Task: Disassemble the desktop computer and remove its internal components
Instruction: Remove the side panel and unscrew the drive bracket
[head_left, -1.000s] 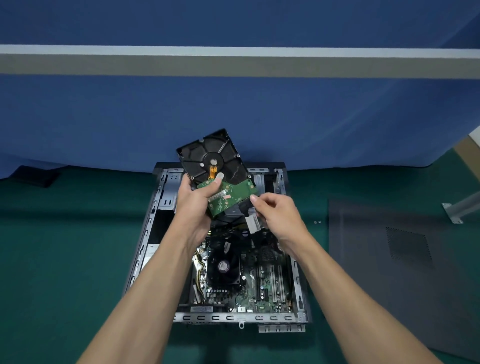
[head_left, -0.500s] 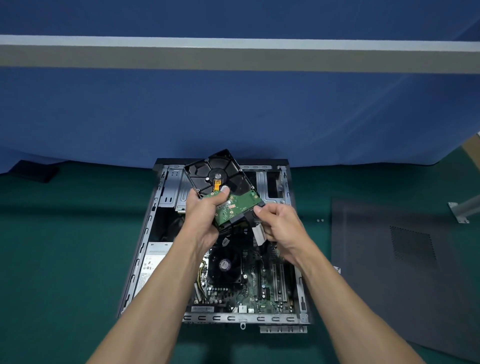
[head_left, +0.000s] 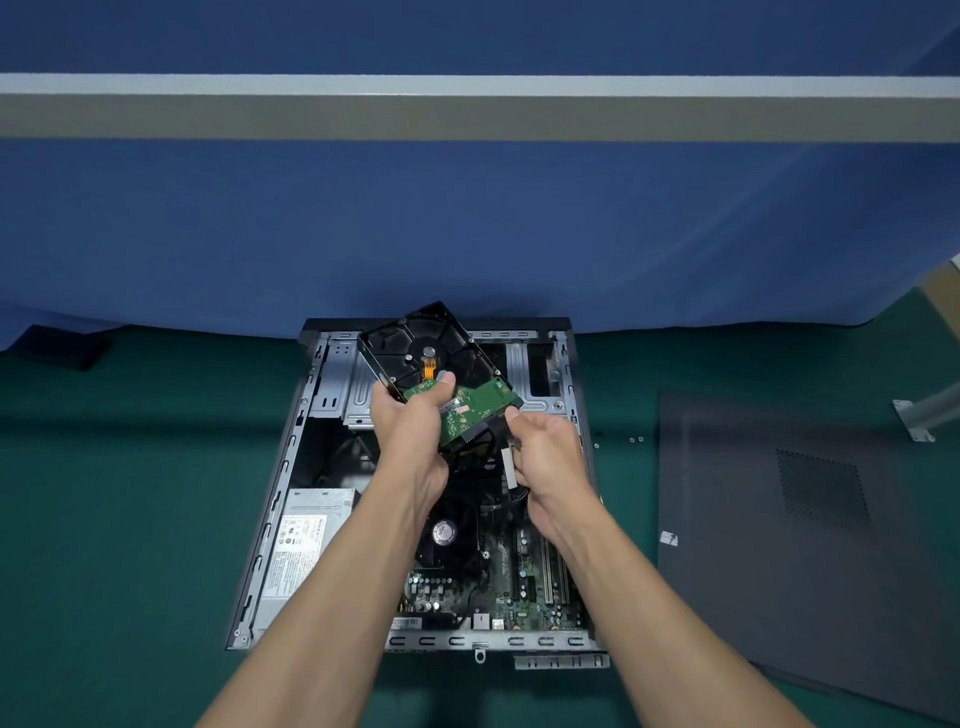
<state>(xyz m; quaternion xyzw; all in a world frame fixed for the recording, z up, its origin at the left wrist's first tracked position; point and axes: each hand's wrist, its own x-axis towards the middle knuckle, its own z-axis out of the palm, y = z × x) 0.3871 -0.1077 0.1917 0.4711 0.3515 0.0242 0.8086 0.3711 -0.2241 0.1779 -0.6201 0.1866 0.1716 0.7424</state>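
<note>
An open desktop case (head_left: 291, 467) lies flat on the green mat. Above its far half I hold a black hard drive (head_left: 415, 348), underside up, with its green circuit board (head_left: 467, 410) facing me. My left hand (head_left: 410, 431) grips the drive's near left corner, thumb on the board. My right hand (head_left: 545, 457) pinches a black cable connector (head_left: 496, 428) at the drive's near edge; a white-tagged cable (head_left: 509, 467) hangs below it. Inside the case show the CPU fan (head_left: 444, 532), the motherboard (head_left: 524, 577) and the grey power supply (head_left: 301, 540).
The removed dark side panel (head_left: 805, 545) lies on the mat to the right of the case. A few small screws (head_left: 636, 440) sit between case and panel. A blue partition (head_left: 467, 234) rises right behind the case. A metal bracket (head_left: 919, 415) stands at far right.
The drive has come down closer to the case. My right hand has moved up from the loose cable and now pinches the connector at the drive's edge.
</note>
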